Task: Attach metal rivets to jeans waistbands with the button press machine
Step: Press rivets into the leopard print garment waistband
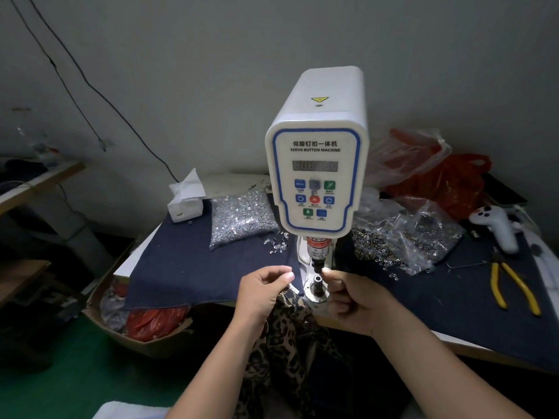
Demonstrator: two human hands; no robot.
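The white servo button machine [317, 164] stands at the table's front edge, its upper die [317, 263] just above the lower die [317, 282]. My right hand [348, 294] is to the right of the dies, thumb and forefinger pinched together at the upper die's tip on something small and pale, apparently a rivet. My left hand [266, 285] is left of the dies, its fingers curled and its thumb on top, gripping the edge of a leopard-print garment [287, 331] that hangs down below the table. No jeans waistband lies between the dies.
Dark denim cloth [196, 267] covers the table. Behind it lie a bag of silver rivets [242, 219], loose rivets [276, 244] and a tissue pack [186, 201]. To the right are bags of ring parts [402, 237], yellow pliers [514, 285] and a white controller [496, 225]. A cardboard box [145, 331] sits on the floor at left.
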